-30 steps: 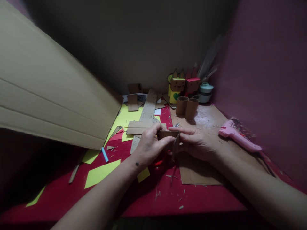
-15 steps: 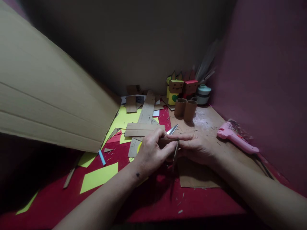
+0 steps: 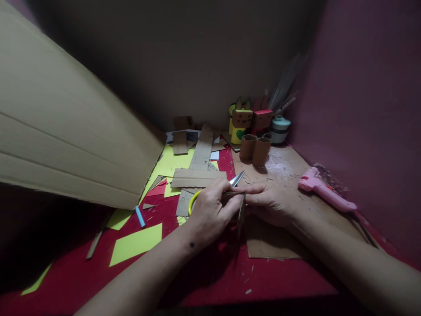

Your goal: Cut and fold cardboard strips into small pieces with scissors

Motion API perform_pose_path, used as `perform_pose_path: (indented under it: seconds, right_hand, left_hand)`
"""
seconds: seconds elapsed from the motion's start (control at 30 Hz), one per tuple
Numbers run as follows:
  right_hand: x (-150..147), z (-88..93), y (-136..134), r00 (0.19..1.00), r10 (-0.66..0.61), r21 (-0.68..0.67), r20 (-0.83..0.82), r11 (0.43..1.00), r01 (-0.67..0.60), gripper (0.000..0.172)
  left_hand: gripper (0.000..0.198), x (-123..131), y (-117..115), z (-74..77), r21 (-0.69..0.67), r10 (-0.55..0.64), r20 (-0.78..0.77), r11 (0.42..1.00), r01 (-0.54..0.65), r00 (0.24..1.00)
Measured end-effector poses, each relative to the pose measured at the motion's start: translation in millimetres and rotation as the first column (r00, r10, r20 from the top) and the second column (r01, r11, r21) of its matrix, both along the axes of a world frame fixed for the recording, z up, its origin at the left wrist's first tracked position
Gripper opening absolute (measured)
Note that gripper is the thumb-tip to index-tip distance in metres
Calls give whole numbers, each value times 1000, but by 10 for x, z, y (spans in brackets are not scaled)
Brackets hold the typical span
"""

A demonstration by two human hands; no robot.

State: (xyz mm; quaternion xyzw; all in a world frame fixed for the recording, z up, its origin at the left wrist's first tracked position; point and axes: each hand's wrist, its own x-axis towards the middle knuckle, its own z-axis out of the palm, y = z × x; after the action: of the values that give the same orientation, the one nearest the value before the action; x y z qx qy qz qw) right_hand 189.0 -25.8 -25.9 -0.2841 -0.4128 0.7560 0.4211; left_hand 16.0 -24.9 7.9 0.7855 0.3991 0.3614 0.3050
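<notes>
My left hand is closed on a pair of scissors with a yellow handle; the silver blade tips stick out past my fingers. My right hand pinches a small brown cardboard piece, thumb and forefinger pressed on its top edge right at the blades. A strip of that piece hangs down between my two hands. Both hands hover just above a flat brown cardboard sheet on the red table.
A large cardboard panel leans in from the left. Yellow and red paper scraps and cardboard strips litter the middle. Two cardboard tubes, box figures and a small jar stand at the back. A pink glue gun lies right.
The scissors' blades have come into view beyond my left hand and the yellow handle now shows. Both hands stay at the same spot on the cardboard piece.
</notes>
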Motion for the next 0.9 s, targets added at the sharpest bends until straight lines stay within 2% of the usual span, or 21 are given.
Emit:
perform_pose_path:
  seconds: [0.13,0.33,0.47,0.6,0.7,0.8,0.9]
  right_hand:
    - [-21,-2,8,999,-44,0,16,999,44,29]
    - [-46,-16,18,993,-113,-7,43,994,113,32]
    - [-78,-10,4,967,-238,-5,90,971,239,28]
    - [-122,41,-45,939,-337,75,65,940,333,22]
    - [-132,71,-69,908,-413,102,74,909,405,20]
    - [-126,95,-80,866,-482,129,134,875,467,21]
    - [-129,127,-100,819,-537,183,201,842,507,20]
  left_hand:
    - [18,-8,54,-2,-141,-29,4,990,29,1000]
    - [21,-50,101,11,-311,-65,93,946,91,994]
    - [33,-79,128,4,-402,-90,193,901,163,977]
    - [29,-66,148,-23,-442,-120,336,856,269,934]
    - [44,-46,146,-15,-512,-70,422,804,301,904]
    - [41,-24,135,-18,-570,-44,374,777,267,926]
    - [27,5,120,-71,-554,-55,239,812,183,969]
